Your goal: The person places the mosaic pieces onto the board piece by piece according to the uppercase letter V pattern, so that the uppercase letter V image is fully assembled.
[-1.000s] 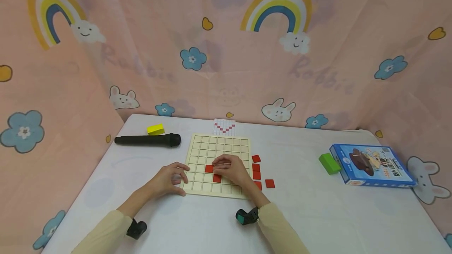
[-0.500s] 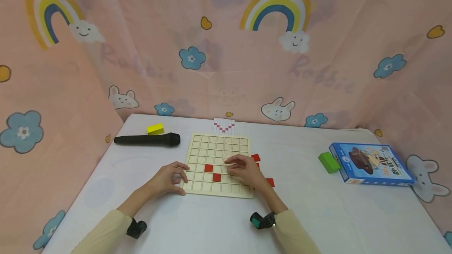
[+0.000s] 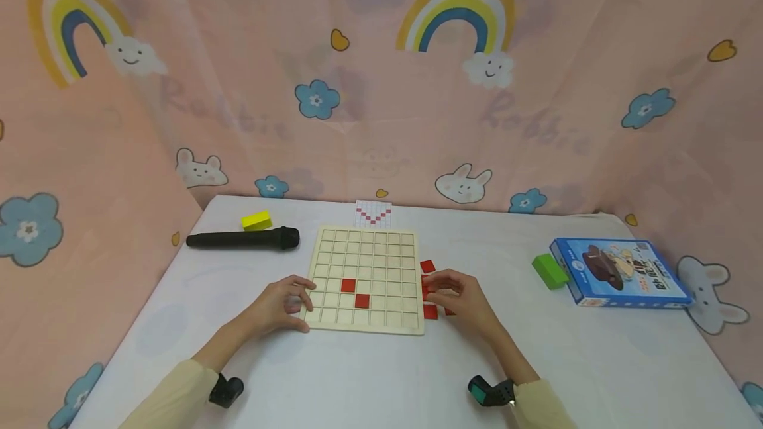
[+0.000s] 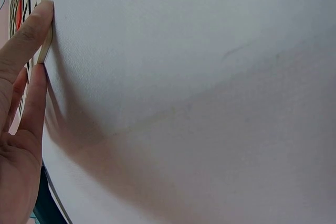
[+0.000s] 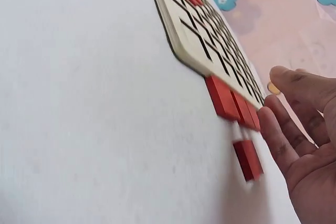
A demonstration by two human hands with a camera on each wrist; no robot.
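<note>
A pale grid board [image 3: 387,250] lies flat on the white table, with two red square tiles [image 3: 348,285] set diagonally in its cells. My left hand [image 3: 280,306] grips the board's near-left corner, fingers along the left edge and thumb at the front; the left wrist view shows the fingertips [image 4: 44,11] against the rim. Just right of the board, several loose red tiles [image 3: 430,312] lie beside its edge. Over them hovers my right hand [image 3: 461,296], fingers loosely bent, and the right wrist view shows nothing between its thumb and fingers. It partly hides those tiles in the head view.
Behind the board lies a pattern card [image 3: 373,214] with a red V of squares. A black microphone [image 3: 241,239] and a yellow block [image 3: 257,220] are at the back left. To the right, a green block [image 3: 550,271] touches a blue box [image 3: 620,273].
My right hand has moved right, from over the two tiles in the board to the loose tiles beside it. My left hand stays at the board's corner.
</note>
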